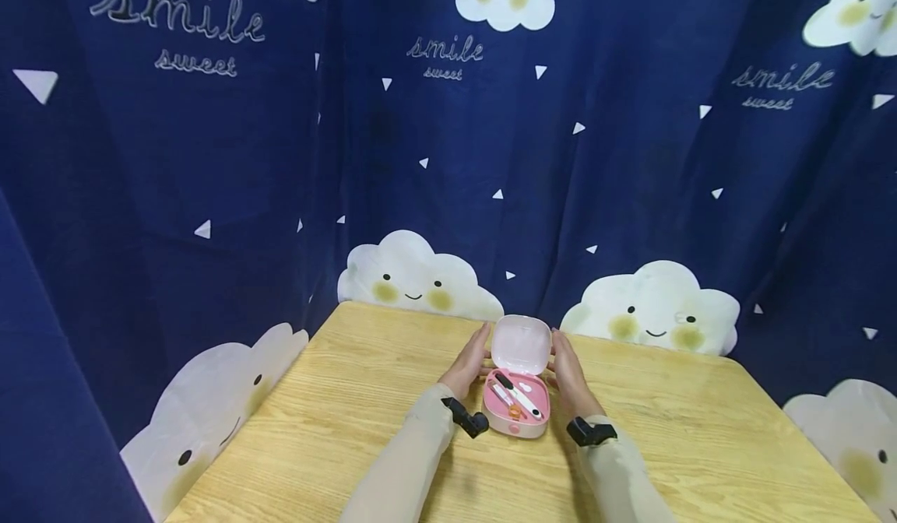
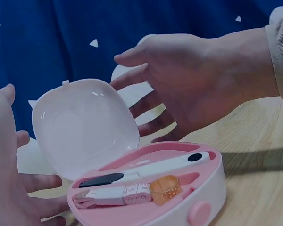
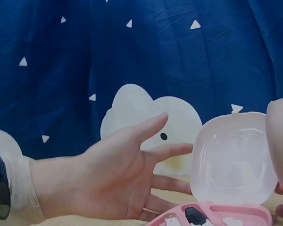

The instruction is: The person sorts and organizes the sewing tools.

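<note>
A small pink and white case (image 1: 515, 429) stands on the table with its pale lid (image 1: 522, 344) raised at the back. My left hand (image 1: 468, 363) is at the case's left side, palm turned inward and fingers spread, fingertips close to the lid and hinge. Opposite it, my right hand (image 1: 571, 375) has its fingers extended beside the lid's right edge. Inside the pink tray lie a white tool with a black end (image 2: 165, 167), a folded white tape measure (image 2: 134, 192) and an orange dotted, thimble-like piece (image 2: 165, 189). A round pink button (image 2: 199, 213) marks the front.
The light wooden table (image 1: 378, 398) extends to both sides of the case. Behind it hangs a dark blue curtain (image 1: 434, 134) printed with clouds and triangles. Black cameras are strapped on both wrists, including the right wrist camera (image 1: 591, 432).
</note>
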The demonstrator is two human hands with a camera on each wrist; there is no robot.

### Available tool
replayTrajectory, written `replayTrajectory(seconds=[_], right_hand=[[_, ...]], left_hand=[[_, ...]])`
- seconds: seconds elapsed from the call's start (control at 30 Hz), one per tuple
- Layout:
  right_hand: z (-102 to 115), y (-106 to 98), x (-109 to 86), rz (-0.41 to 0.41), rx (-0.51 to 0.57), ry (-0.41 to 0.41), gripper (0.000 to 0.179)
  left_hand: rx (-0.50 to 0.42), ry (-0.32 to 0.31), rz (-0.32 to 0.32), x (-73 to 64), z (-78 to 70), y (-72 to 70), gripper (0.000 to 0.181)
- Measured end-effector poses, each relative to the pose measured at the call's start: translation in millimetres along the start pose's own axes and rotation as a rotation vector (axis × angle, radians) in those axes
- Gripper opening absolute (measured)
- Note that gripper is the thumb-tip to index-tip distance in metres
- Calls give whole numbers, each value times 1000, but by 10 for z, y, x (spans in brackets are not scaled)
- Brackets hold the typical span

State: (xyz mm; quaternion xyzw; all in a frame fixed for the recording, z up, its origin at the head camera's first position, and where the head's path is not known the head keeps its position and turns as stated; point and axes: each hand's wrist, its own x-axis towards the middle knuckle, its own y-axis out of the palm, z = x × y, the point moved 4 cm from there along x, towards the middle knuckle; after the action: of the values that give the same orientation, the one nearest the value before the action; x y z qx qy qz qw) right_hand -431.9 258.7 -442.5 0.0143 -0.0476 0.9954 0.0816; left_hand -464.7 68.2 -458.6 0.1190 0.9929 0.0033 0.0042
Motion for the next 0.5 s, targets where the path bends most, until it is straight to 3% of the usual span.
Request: replayTrajectory(seconds=[0.17, 0.5], right_hand=[[-2, 37, 15, 33, -21, 2, 64], [23, 40, 10, -15, -71, 12, 77]], left_hand=[[-19, 22, 29, 34, -54, 32, 78], [17, 31, 59, 35, -89, 67, 75]])
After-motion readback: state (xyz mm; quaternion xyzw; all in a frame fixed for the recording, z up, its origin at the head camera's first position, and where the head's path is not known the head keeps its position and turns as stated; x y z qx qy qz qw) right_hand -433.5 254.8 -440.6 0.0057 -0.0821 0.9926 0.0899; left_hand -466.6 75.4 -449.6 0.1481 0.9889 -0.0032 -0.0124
